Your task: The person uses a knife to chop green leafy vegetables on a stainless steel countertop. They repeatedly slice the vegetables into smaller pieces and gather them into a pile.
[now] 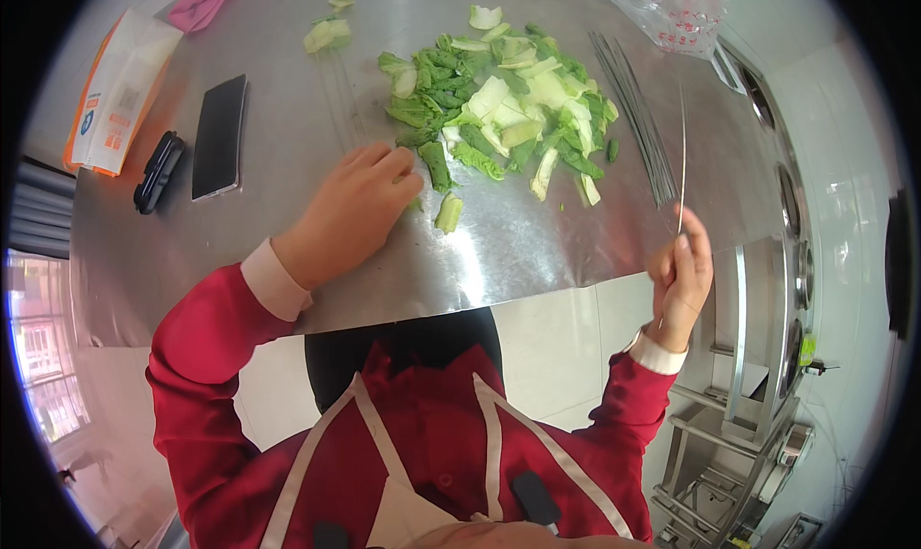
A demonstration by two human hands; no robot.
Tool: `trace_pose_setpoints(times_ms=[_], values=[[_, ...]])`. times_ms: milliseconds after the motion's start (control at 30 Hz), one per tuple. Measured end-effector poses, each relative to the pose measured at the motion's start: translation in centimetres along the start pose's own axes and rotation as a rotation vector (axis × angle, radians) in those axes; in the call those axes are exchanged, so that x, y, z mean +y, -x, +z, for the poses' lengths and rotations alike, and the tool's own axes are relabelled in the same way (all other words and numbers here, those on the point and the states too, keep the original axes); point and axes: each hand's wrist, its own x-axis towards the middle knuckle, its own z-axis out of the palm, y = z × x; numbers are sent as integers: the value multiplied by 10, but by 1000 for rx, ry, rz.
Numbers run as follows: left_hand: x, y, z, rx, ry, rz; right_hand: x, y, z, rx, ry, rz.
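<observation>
My left hand (349, 211) rests low over the steel table (518, 250), fingers curled down. A bit of green leaf shows under its fingertips; whether they grip it is hidden. Just right of it lie a pale green leaf piece (448, 213) and a darker leaf piece (434, 166). Beyond them spreads a loose pile of cut leafy greens (504, 99), pale ribs mixed with green blades. Out at the table's right edge, my right hand (680, 272) pinches a thin metal skewer (683, 146), which points away from me. A bundle of similar thin skewers (637, 121) lies between that hand and the pile.
Leaf pieces (328, 36) sit on the far ends of thin skewers at the back. On the left are a dark phone (219, 139), a black case-like object (159, 172), a printed paper bag (122, 92) and a pink cloth (203, 0). A clear plastic bag (669, 5) lies back right.
</observation>
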Motion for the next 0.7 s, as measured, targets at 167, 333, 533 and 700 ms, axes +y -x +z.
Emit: trace_pose_setpoints(times_ms=[167,333,533,700], values=[[-12,-5,-2,-95,152,-147,9,30,3,-53,-20,16],[-14,-33,5,-79,87,-45,13,40,6,-75,-46,-69],[-13,-54,26,-40,37,41,24,63,18,-239,10,-172],[-12,-65,30,-159,53,64,21,80,30,-208,-24,0]])
